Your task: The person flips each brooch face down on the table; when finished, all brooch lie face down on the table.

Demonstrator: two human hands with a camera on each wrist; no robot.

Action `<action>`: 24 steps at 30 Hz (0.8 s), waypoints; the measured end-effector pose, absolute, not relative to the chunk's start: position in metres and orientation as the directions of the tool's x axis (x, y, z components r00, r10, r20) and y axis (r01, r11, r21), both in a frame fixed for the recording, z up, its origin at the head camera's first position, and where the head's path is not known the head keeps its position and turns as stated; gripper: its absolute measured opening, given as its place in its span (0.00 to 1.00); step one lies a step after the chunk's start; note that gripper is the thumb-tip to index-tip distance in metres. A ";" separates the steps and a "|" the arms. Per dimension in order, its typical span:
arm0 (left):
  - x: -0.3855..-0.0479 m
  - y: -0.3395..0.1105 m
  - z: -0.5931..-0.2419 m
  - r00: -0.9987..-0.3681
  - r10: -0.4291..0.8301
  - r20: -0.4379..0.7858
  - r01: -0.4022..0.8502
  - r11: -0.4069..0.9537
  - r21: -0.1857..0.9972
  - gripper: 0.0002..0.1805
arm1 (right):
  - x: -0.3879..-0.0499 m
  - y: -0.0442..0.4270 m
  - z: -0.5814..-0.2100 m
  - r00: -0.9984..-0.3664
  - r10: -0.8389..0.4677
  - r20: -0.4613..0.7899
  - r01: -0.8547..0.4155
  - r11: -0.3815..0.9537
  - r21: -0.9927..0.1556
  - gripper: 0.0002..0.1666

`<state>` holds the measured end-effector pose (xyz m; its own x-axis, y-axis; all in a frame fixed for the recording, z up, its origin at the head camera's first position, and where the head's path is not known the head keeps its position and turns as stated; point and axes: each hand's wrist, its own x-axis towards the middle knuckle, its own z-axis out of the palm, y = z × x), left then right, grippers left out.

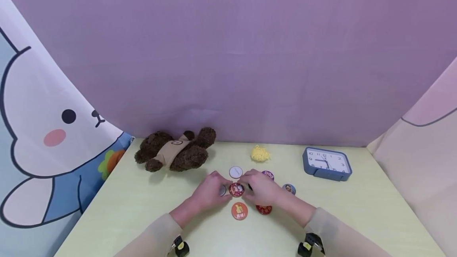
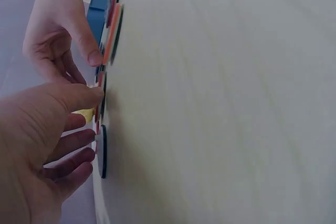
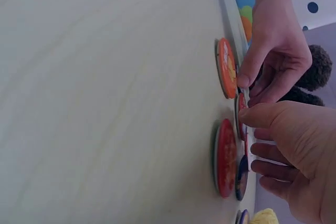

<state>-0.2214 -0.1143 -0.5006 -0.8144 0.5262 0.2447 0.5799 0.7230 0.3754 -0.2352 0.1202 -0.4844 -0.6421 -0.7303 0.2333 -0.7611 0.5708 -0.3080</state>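
A round dark-red button badge [image 1: 236,190] with a printed picture lies flat between the two hands at the middle of the group. My left hand [image 1: 210,191] pinches its left edge with thumb and forefinger. On the opposite edge, my right hand [image 1: 262,188] pinches it the same way, its other fingers spread loosely behind. Just in front lies an orange badge [image 1: 239,211], and a white round badge [image 1: 235,172] is behind. A red badge [image 3: 227,158] sits beside my right thumb. Under my left palm a further round badge [image 1: 223,190] is partly hidden.
A purple badge [image 1: 268,175] and a blue-rimmed badge [image 1: 288,188] lie right of the group. Farther back are a brown teddy bear [image 1: 175,152] on its side, a yellow yarn bundle [image 1: 260,154] and a blue clock [image 1: 327,163]. A purple cloth [image 1: 228,62] hangs behind the table.
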 end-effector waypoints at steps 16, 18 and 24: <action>-0.219 -0.109 -0.495 -0.828 0.462 0.318 0.560 0.706 0.432 0.18 | -0.237 0.123 -0.493 -0.714 -0.614 0.337 -0.694 0.559 -0.454 0.18; -0.219 -0.108 -0.491 -0.813 0.457 0.362 0.581 0.686 0.438 0.19 | -0.238 0.125 -0.490 -0.724 -0.595 0.350 -0.683 0.550 -0.480 0.19; -0.219 -0.108 -0.483 -0.774 0.391 0.499 0.624 0.604 0.495 0.18 | -0.240 0.129 -0.478 -0.756 -0.548 0.357 -0.621 0.430 -0.655 0.17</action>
